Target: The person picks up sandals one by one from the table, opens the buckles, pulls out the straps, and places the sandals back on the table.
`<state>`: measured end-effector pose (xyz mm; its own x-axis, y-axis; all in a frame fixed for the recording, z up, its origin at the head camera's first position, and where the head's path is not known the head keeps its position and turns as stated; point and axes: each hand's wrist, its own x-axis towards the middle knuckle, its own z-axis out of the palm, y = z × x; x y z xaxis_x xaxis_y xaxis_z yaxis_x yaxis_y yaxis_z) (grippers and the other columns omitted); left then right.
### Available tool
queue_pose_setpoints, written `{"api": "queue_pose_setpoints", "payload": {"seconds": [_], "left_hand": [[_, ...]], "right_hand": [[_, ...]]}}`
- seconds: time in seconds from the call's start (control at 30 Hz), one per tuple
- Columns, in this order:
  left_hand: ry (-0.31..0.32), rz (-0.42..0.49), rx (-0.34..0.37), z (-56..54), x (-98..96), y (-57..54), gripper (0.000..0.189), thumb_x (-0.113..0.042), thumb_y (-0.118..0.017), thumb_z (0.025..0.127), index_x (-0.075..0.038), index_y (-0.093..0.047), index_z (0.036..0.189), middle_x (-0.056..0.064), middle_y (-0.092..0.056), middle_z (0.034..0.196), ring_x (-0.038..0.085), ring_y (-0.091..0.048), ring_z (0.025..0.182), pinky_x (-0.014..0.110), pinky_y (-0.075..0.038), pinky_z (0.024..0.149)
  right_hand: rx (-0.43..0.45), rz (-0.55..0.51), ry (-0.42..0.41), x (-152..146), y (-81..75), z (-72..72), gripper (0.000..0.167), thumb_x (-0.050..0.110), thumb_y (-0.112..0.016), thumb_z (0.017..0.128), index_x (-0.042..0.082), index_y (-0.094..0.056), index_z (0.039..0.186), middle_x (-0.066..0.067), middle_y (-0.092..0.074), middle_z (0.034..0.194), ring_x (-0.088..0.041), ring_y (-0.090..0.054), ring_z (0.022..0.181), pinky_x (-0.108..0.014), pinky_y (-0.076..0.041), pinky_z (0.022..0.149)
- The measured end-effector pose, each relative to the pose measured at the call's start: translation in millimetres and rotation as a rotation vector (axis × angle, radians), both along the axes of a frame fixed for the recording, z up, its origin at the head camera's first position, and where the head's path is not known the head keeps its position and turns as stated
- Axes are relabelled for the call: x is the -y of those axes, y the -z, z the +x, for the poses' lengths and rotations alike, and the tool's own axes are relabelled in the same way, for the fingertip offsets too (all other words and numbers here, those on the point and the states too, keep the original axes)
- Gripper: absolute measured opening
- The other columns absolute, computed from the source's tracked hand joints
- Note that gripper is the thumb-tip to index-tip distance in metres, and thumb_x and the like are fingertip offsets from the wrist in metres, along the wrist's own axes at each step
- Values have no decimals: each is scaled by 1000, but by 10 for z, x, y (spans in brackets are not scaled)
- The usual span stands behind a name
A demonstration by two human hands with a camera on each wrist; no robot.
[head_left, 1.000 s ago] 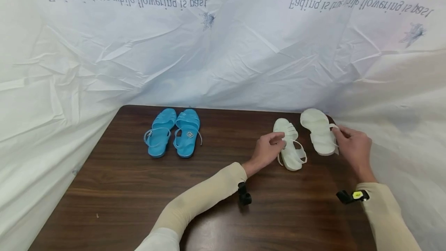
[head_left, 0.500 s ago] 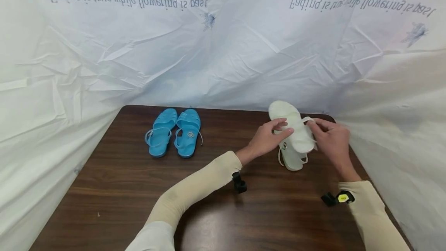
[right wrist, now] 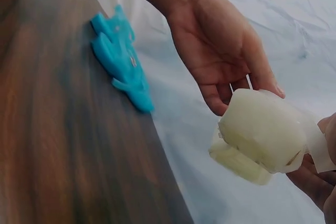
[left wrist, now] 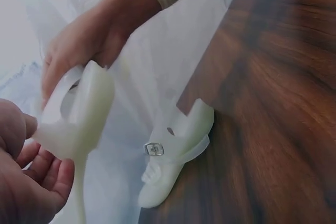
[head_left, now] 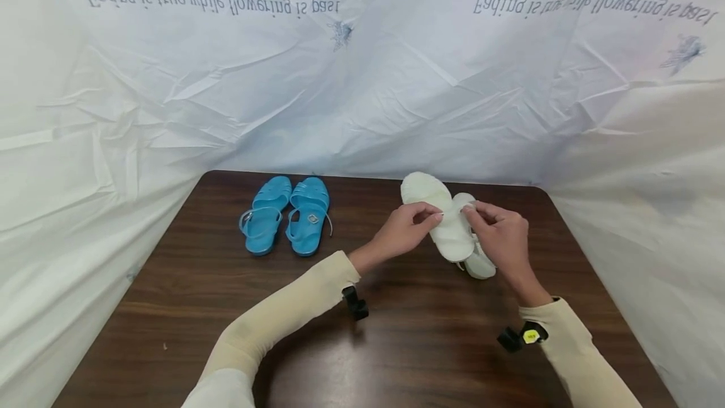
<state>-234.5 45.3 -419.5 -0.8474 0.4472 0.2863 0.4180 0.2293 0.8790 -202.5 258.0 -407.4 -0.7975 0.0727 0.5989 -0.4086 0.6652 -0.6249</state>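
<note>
Raised over the table's back right part is a white sandal (head_left: 453, 238), its sole toward the head camera in the head view. My right hand (head_left: 504, 238) pinches it at the strap side. From the other side my left hand (head_left: 399, 232) pinches its edge between thumb and fingers, as the left wrist view shows. A second white sandal (left wrist: 176, 153) stands on the table below; its metal buckle (left wrist: 154, 149) shows in the left wrist view. In the head view the raised sandal and my right hand cover much of it.
Two blue sandals (head_left: 307, 222) stand side by side at the table's back left, toes toward the rear edge. A white sheet (head_left: 362, 80) with printed lettering hangs behind and beside the dark wooden table (head_left: 408, 339).
My right hand has carried the white sandal left, over and past the other white one. My left hand has moved left and taken hold of its edge. The blue sandals have stayed put.
</note>
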Motion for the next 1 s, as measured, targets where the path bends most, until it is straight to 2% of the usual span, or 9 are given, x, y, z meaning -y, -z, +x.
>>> {"api": "queue_pose_setpoints", "payload": {"seconds": [0.13,0.3,0.43,0.57,0.73,0.87,1.0], "left_hand": [[-16,-35,16,56,168,-9,28,-29,-58,107,-12,-71,124,0,-72,111,9,-63,93,25,-51,76],[-34,-60,0,90,338,10,31,-24,-57,107,-8,-67,132,6,-71,118,14,-64,93,29,-50,75],[-50,-45,10,100,465,57,32,-21,-61,105,-6,-68,132,9,-71,119,17,-66,96,28,-53,76],[-70,-44,49,133,594,105,32,-21,-65,103,-7,-69,131,7,-71,119,16,-67,97,27,-55,77],[-84,-37,94,202,761,175,31,-19,-66,102,-7,-69,130,8,-71,118,17,-68,99,29,-57,77],[-84,-23,122,272,884,245,31,-16,-66,102,-5,-69,130,10,-71,120,19,-69,100,32,-58,78],[-83,-14,139,342,975,312,30,-15,-67,101,-4,-70,129,11,-71,121,19,-70,98,30,-59,78]], "right_hand": [[40,-13,-20,131,66,29,23,20,-74,96,2,-80,109,-15,-77,82,6,-62,63,-12,-48,55],[119,-50,-46,281,141,43,25,23,-75,95,4,-79,110,-13,-77,85,3,-65,62,-14,-51,55],[185,-86,-85,383,219,52,25,24,-75,95,5,-79,111,-11,-77,87,0,-66,63,-19,-54,54],[210,-95,-135,484,309,68,21,22,-75,95,7,-79,109,-7,-76,86,-6,-67,64,-23,-54,53],[217,-87,-191,616,416,100,16,19,-75,95,9,-79,107,-3,-75,84,-8,-66,65,-25,-53,53],[255,-104,-244,713,495,147,14,18,-75,94,10,-79,105,-3,-76,84,-10,-67,64,-27,-54,54],[282,-87,-251,789,564,186,13,19,-76,94,11,-80,104,0,-76,85,-10,-67,67,-26,-55,56]]}}
